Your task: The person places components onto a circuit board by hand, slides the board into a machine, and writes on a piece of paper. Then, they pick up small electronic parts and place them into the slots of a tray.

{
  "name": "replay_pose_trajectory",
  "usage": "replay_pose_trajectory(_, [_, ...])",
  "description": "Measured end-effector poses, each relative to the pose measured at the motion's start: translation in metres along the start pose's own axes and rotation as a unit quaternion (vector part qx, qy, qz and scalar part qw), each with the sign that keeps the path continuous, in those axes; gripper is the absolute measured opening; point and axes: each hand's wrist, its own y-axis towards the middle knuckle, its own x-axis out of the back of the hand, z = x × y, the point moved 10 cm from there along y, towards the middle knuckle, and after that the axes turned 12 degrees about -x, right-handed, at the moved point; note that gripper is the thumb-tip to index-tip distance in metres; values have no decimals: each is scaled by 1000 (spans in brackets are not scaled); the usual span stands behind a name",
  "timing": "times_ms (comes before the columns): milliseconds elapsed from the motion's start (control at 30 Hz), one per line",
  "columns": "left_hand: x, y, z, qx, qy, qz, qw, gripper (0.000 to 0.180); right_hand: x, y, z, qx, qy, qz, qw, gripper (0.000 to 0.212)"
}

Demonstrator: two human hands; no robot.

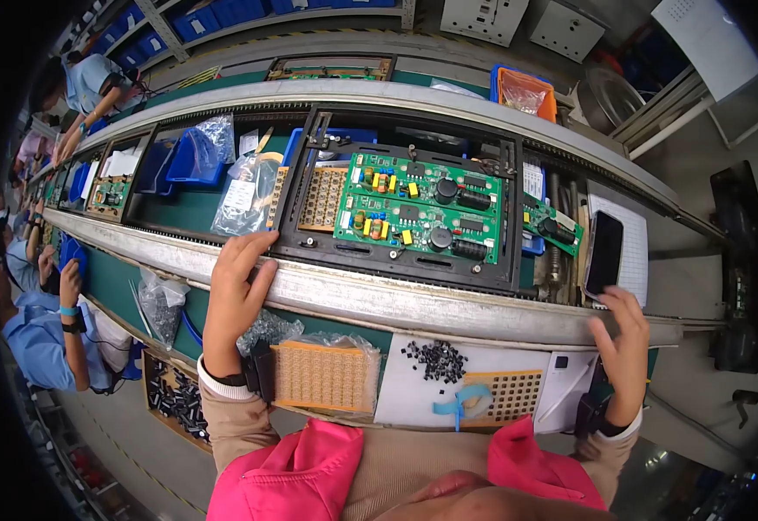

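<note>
My left hand lies over the near metal rail, fingers stretched and thumb apart. Its fingertips reach the near left corner of a black carrier frame. Clamped in that frame is a green circuit board panel with capacitors, coils and other components. My right hand is open at the right end of the rail, fingertips close to the lower edge of a dark-screened phone. Whether they touch it I cannot tell. A smaller green board sits between frame and phone.
Near me lie a tan board panel, a pile of small black parts, a perforated tan panel and blue tape. Blue bins and plastic bags stand left of the frame. Co-workers sit at left.
</note>
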Motion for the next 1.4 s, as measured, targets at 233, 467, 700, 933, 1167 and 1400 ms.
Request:
replay_pose_trajectory(233, [3,-5,3,-16,-6,-21,1000,30,-40,18,184,331,76,146,929,27])
replay_pose_trajectory(467, [3,-11,7,-26,-13,-25,999,32,-77,31,212,380,20,86,921,20])
replay_pose_trajectory(700, [3,-10,5,-38,-11,-28,999,31,-83,37,214,406,25,74,910,18])
replay_pose_trajectory(933, [5,-11,6,-32,-20,-31,999,31,-72,43,213,417,59,48,906,18])
replay_pose_trajectory(1167, [6,-12,3,-37,-20,-39,998,30,-69,92,210,382,83,-5,921,16])
replay_pose_trajectory(1400, [7,-11,4,-43,-21,-48,998,29,-87,103,208,337,96,57,935,13])
